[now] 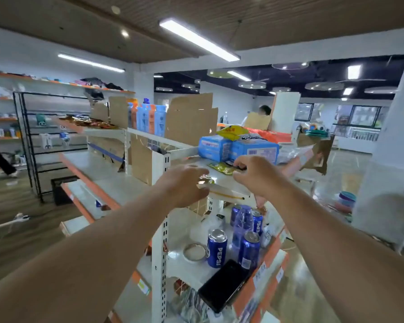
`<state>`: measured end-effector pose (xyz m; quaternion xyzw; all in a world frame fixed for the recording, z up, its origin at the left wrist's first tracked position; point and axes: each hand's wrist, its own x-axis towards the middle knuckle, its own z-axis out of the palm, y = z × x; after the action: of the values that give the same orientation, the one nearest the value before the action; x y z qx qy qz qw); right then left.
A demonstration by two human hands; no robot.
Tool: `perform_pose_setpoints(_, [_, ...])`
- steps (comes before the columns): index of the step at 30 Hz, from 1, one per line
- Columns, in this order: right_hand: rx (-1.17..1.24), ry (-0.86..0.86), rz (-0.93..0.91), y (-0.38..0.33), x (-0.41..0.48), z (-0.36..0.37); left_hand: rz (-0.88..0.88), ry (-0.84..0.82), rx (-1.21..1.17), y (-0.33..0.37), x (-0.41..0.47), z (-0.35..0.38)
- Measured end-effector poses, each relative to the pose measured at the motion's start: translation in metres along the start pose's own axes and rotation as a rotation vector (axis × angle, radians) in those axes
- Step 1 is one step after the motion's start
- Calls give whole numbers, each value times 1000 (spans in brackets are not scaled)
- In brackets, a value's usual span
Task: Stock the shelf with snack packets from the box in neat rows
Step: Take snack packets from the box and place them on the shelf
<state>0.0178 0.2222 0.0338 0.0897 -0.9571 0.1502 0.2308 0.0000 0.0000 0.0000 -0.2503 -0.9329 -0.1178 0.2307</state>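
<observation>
Two hands are seen at work on the top shelf (223, 181) of a white store rack. A green packet (221, 168) is pinched at its near end by the right hand (257, 177) and lies flat on the shelf, just in front of blue packs (238, 149). A shiny packet (206, 180) is held in the curled grip of the left hand (184, 185) at the shelf's front edge, though much of it is hidden by that hand. The placing step is judged to be in hand: packets are being set down and squared, and a row has barely been started. For the next move, both grips would need to be loosened, the two packets lined up edge to edge, and more stock fetched; which box supplies it cannot be told. Cans (217, 248) and a phone (224, 285) are kept on the shelf below.
</observation>
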Motion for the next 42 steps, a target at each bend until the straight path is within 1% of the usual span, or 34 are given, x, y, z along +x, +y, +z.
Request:
perform_pose_setpoints(2, [-31, -19, 18, 4, 18, 5, -10, -76, 3, -4, 12, 6])
perform_pose_setpoints(4, [-45, -54, 27, 8, 35, 9, -29, -76, -9, -8, 22, 14])
perform_pose_setpoints(6, [-67, -86, -2, 13, 53, 15, -20, -11, -3, -8, 31, 18])
perform_pose_setpoints(8, [-118, -182, -22, 19, 68, 21, -36, 35, -45, -11, 39, 21])
perform_pose_setpoints(10, [-163, -282, -14, 21, 81, 26, -103, 56, -150, -13, 46, 22])
perform_pose_setpoints(12, [-182, -325, -33, 20, 90, 27, -144, 104, -269, -15, 52, 21])
perform_pose_setpoints(13, [-208, -342, -54, 18, 93, 26, -160, 148, -319, -15, 55, 19])
perform_pose_setpoints(15, [-359, -362, -126, 12, 96, 25, -227, 260, -439, -11, 59, 13])
perform_pose_setpoints(17, [-507, -335, -191, 5, 101, 26, -296, 365, -554, -7, 65, 5])
perform_pose_setpoints(19, [-559, -320, -207, 0, 104, 27, -358, 395, -645, -3, 69, -4])
perform_pose_setpoints(21, [-494, -288, -226, 3, 106, 26, -413, 370, -714, -2, 69, -14])
perform_pose_setpoints(23, [-333, -188, -264, 11, 107, 26, -461, 353, -750, -4, 67, -22])
perform_pose_setpoints(25, [-282, -154, -271, 13, 107, 23, -500, 378, -760, -7, 64, -28])
perform_pose_setpoints(28, [-242, -121, -257, 3, 116, 13, -563, 462, -790, -12, 58, -39])
perform_pose_setpoints(31, [-165, -90, -276, -13, 130, 2, -572, 491, -775, -20, 50, -54])
perform_pose_setpoints(35, [-124, -45, -378, -50, 137, -1, -560, 499, -692, -40, 35, -73])
perform_pose_setpoints(39, [-72, -49, -444, -99, 147, 14, -585, 467, -624, -71, 18, -84])
perform_pose_setpoints(42, [-69, -50, -455, -140, 156, 32, -596, 458, -648, -109, 4, -86])
